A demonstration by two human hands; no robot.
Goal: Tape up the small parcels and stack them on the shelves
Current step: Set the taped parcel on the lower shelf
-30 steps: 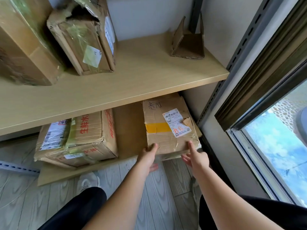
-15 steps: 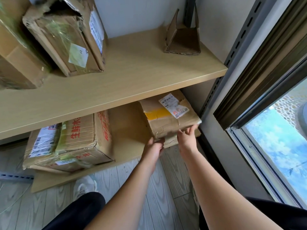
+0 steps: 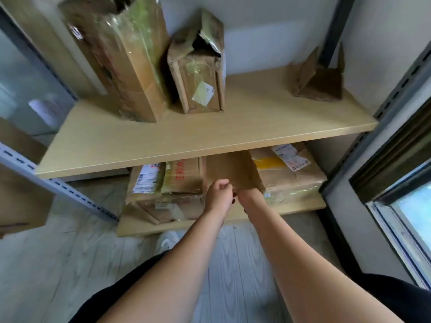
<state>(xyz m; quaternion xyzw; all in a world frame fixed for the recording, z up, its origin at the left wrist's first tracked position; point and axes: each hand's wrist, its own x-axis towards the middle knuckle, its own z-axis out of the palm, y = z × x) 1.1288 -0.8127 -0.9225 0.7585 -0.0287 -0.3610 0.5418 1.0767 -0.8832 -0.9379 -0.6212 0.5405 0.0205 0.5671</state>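
Note:
A taped brown parcel [image 3: 286, 178] with a yellow strip and a white label lies at the right end of the lower shelf [image 3: 291, 207], half under the upper shelf [image 3: 210, 141]. My left hand [image 3: 218, 194] is curled at the near left corner of that parcel, fingers pinching the cardboard edge. My right hand [image 3: 248, 198] sits right beside it at the same corner; its fingers are hidden behind the cardboard. A second box with red print [image 3: 182, 178] lies just left of my hands on the same shelf.
On the upper shelf stand a tall taped box [image 3: 123, 59], a torn box [image 3: 198, 73] and a small open carton [image 3: 319, 78]. A window [image 3: 415, 206] and dark frame close in the right. A grey slotted shelf rail [image 3: 58, 183] crosses at left.
The parcel has gone further back under the upper shelf. My hands have moved from its front edge to its near left corner, close together. The view has swung left.

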